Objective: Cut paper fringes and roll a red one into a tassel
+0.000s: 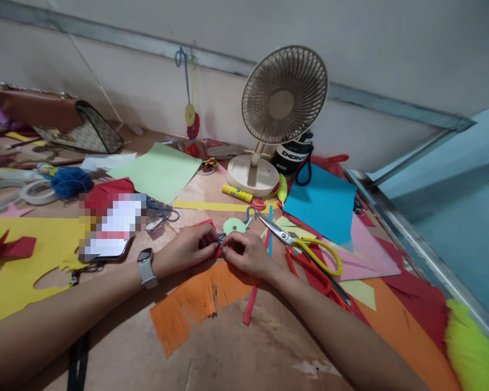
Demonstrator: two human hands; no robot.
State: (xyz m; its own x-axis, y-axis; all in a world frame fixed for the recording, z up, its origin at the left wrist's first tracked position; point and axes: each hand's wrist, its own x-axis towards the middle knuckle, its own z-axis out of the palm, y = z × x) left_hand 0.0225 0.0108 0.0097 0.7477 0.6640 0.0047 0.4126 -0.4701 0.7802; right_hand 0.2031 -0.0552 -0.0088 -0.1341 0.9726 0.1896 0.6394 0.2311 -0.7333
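My left hand [186, 248] and my right hand [246, 253] meet at the middle of the table, fingertips pinched together on a thin blue string [220, 237]. The string runs up to a small green paper cut-out [233, 226] just beyond my fingers. A bit of red paper [207, 223] shows behind my left hand. Under both hands lies an orange paper strip with a cut fringe [195, 301]. A grey watch [146, 267] sits on my left wrist.
Yellow-handled scissors [299, 243] and red-handled scissors [315, 274] lie right of my hands. A small beige fan [271, 117], a glue stick [237, 192], a blue sheet [320, 202], a green sheet [157, 171], yellow paper [12, 266], a phone [112, 228], blue yarn [70, 181] and tape rolls [36, 191] surround them.
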